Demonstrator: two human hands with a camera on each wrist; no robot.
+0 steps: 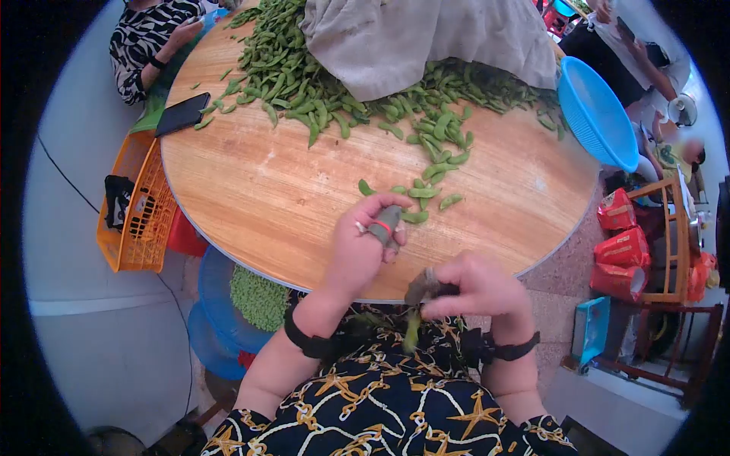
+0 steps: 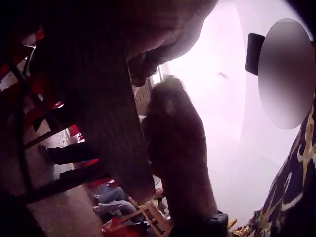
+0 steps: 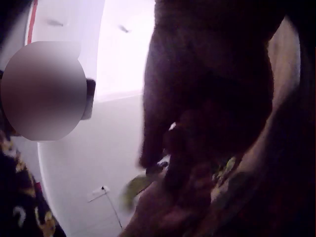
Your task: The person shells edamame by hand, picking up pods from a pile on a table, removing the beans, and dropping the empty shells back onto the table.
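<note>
I see the right hand pinching a slim green pod, the left hand curled (gripping anything? I can't tell), its red-banded grey sheath presumably guarding skin.

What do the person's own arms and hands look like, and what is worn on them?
The short sleeves are black with a gold and white print. A black strap circles each wrist. The left hand wears a grey finger cover with a red band; the right hand seems to wear a similar dark cover.
</note>
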